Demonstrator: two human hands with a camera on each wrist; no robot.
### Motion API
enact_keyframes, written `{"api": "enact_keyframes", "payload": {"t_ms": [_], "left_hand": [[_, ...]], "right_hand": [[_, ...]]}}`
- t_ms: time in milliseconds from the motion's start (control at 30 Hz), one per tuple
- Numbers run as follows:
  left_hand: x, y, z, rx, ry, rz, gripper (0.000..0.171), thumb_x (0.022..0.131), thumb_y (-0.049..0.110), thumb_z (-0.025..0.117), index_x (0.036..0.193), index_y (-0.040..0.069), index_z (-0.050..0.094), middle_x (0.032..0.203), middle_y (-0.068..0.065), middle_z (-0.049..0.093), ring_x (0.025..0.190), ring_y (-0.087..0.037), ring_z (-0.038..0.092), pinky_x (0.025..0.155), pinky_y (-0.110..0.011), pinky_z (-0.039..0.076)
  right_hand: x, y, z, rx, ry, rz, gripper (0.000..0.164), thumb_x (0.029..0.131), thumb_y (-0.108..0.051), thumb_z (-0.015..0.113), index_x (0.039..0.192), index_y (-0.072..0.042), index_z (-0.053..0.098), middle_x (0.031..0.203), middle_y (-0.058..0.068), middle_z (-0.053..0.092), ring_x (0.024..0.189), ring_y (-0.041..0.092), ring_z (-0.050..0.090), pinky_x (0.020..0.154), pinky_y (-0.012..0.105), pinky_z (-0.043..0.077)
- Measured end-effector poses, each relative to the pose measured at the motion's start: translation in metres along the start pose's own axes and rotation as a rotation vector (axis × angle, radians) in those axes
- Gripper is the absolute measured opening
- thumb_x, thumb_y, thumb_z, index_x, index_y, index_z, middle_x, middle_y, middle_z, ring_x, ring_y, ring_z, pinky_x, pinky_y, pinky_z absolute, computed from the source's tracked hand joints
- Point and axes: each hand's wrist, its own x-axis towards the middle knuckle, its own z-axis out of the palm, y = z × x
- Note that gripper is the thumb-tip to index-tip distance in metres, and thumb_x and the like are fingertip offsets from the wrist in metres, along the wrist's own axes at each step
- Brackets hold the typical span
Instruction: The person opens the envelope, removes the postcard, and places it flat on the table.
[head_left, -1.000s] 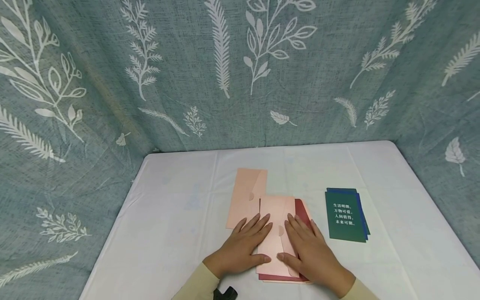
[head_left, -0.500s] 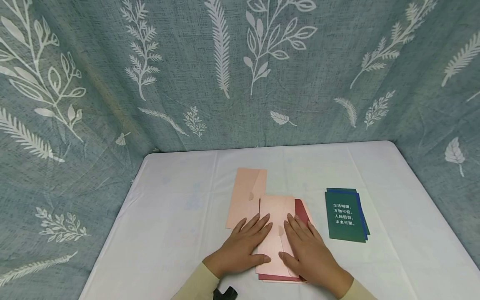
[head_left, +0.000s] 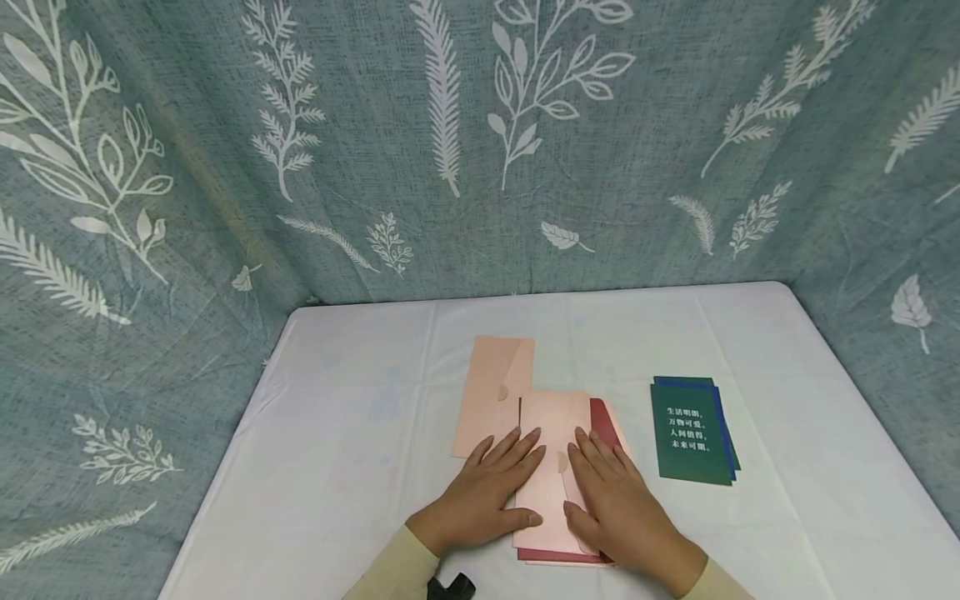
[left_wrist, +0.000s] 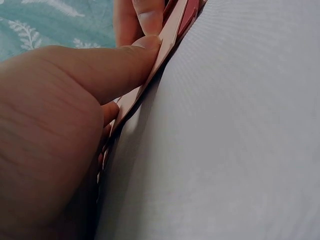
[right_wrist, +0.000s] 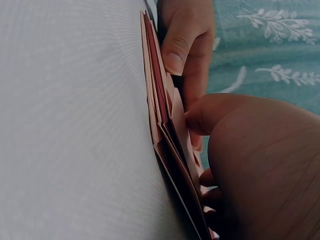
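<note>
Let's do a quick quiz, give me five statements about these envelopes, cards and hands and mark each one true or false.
1. The left hand and right hand both touch the top pink envelope. True.
2. A dark red layer shows beneath it. True.
3. Only one pink envelope is visible. False: another pink envelope lies beyond the left hand.
4. The lettered green card lies face-up. True.
5. That card is left of both hands. False: it's to their right.

Pink envelope [head_left: 552, 479], red paper [head_left: 555, 556], green card [head_left: 692, 462], white-leafed teal curtain [head_left: 480, 242]
</note>
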Motion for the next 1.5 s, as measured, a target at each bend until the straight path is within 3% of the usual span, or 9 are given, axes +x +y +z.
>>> {"api": "enact_keyframes", "payload": {"t_ms": [700, 1500], "left_hand": [[-0.0019, 0.0, 0.0016, 0.002, 0.005, 0.0, 0.087, 0.105, 0.059, 0.062, 0.173, 0.014, 0.031, 0.181, 0.004, 0.011, 0.165, -0.023, 0.007, 0.128, -0.058, 0.007], [-0.0017, 0.0003, 0.0036, 0.009, 0.001, -0.009, 0.088, 0.105, 0.06, 0.062, 0.174, 0.014, 0.03, 0.181, 0.006, 0.01, 0.165, -0.022, 0.006, 0.129, -0.056, 0.006]], "right_hand": [[-0.0024, -0.0014, -0.0017, 0.113, 0.004, 0.023, 0.071, 0.103, -0.031, 0.068, 0.161, 0.004, 0.048, 0.172, 0.02, 0.035, 0.159, 0.039, 0.032, 0.125, 0.063, 0.02], [-0.0036, 0.0044, -0.0079, 0.253, -0.014, 0.065, 0.078, 0.101, -0.029, 0.071, 0.167, -0.001, 0.04, 0.175, 0.012, 0.033, 0.16, 0.033, 0.029, 0.126, 0.06, 0.018]]}}
